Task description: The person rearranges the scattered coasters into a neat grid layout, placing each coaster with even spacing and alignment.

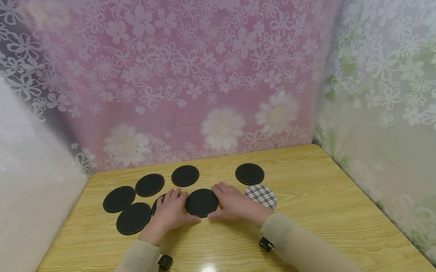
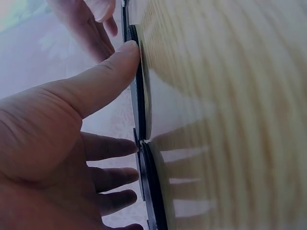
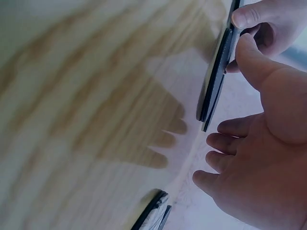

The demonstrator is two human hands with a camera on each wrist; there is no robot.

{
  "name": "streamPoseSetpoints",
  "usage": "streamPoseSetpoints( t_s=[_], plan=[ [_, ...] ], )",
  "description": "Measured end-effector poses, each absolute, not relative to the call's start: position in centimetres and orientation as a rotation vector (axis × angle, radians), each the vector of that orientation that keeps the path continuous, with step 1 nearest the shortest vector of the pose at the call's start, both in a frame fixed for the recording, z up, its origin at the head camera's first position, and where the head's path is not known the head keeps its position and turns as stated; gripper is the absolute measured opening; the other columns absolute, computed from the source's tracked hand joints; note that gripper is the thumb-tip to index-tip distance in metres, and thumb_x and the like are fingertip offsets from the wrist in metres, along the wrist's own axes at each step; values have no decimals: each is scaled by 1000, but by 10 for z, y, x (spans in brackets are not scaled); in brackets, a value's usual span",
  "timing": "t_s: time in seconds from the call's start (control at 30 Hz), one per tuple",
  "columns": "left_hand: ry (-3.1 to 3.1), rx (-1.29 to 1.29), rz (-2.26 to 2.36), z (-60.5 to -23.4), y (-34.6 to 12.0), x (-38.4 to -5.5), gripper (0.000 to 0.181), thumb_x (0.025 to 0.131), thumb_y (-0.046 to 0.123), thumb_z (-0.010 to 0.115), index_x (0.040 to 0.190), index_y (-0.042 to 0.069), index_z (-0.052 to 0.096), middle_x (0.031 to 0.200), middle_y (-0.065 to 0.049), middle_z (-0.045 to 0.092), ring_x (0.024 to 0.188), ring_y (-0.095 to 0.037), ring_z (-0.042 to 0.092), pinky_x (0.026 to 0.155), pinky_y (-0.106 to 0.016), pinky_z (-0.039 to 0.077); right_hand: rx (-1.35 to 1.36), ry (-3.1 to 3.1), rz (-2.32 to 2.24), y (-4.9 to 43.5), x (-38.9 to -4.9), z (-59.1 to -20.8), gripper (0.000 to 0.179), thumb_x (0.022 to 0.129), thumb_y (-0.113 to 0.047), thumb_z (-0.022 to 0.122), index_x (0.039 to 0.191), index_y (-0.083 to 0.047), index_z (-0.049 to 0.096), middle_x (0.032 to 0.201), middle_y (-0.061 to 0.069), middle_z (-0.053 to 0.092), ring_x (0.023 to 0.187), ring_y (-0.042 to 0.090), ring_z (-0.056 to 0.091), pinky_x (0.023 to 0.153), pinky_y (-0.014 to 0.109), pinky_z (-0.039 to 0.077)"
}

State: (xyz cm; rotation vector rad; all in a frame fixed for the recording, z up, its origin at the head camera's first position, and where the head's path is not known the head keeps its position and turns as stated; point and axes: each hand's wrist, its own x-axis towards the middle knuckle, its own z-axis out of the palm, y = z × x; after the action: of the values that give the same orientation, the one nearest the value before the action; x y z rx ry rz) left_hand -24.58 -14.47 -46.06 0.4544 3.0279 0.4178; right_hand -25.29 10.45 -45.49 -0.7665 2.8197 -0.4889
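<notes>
A round black coaster (image 1: 202,203) lies flat on the wooden table between the two hands. My left hand (image 1: 171,209) rests at its left side, thumb at the near edge and fingers spread over a partly hidden black coaster (image 1: 155,205). In the left wrist view the thumb (image 2: 108,74) meets the rim of a coaster (image 2: 139,96). On the other side, my right hand (image 1: 235,203) has its fingers loosely extended round the right edge. The right wrist view shows its fingertips (image 3: 213,141) apart from the dark coaster rim (image 3: 214,79). Beside this wrist lies a plaid coaster (image 1: 262,195), partly covered.
More black coasters lie to the left (image 1: 134,218), with another black coaster (image 1: 185,176) behind the hands and one black coaster (image 1: 249,174) at the back right. Flowered cloth (image 1: 199,70) hangs behind the wooden table (image 1: 320,213) and along both sides.
</notes>
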Motion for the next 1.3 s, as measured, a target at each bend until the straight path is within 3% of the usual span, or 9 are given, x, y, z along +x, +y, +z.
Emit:
streamPoseSetpoints(
  t_s=[0.43,0.73,1.3],
  plan=[
    [3049,472,412,-464,-144,-247,88,78,55,99,142,3,69,148,-21,59,145,-47,49,118,-75,32,-788,2815,-430,94,-253,-456,93,100,-59,79,164,1,48,172,17,40,163,35,33,129,50,32],
    [3055,442,437,-461,-142,-246,83,81,52,99,141,2,70,152,-25,56,144,-51,47,120,-73,31,-826,2844,-423,87,-254,-454,85,101,-54,80,159,2,53,163,16,48,152,31,47,125,46,40],
    [3062,428,448,-463,-140,-247,79,80,49,100,138,3,72,153,-26,56,145,-50,47,122,-70,31,-709,2940,-392,91,-266,-460,94,88,-57,92,150,6,59,155,21,53,149,37,48,123,46,42]
  ],
)
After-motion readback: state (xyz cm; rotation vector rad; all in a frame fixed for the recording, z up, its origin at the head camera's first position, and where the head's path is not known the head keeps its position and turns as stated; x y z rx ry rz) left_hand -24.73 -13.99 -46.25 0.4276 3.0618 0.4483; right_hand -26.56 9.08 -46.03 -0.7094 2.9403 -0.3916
